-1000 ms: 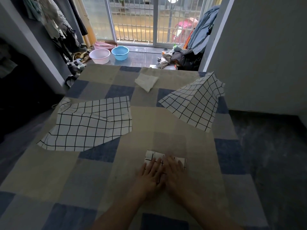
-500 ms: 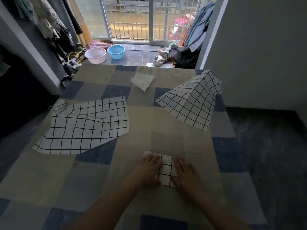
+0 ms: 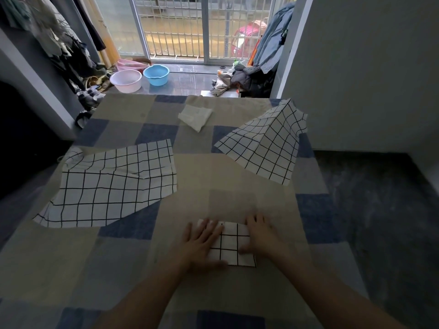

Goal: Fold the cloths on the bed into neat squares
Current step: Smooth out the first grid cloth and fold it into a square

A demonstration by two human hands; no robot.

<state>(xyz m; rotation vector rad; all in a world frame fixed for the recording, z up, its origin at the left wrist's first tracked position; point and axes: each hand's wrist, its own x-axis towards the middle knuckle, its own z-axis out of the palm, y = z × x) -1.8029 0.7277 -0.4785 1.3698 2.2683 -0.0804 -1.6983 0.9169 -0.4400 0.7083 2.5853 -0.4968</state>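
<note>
A small folded white cloth with a black grid [image 3: 231, 245] lies on the bed near me. My left hand [image 3: 202, 243] lies flat on its left side with straight fingers. My right hand [image 3: 261, 236] presses flat on its right edge. Two larger unfolded grid cloths lie spread out: one on the left [image 3: 114, 184], one on the right [image 3: 263, 143], its far corner raised against the wall. A small plain white folded cloth [image 3: 196, 116] sits at the far end of the bed.
The bed [image 3: 213, 176] has a beige and blue checked cover. The wall [image 3: 368, 67] runs along its right side with dark floor below. Beyond the far edge stand a pink basin [image 3: 126, 80], a blue basin [image 3: 156, 74] and piled clothes [image 3: 247, 77].
My hands have slid apart from the middle of the folded cloth to its left and right sides, uncovering its centre. The view has shifted slightly.
</note>
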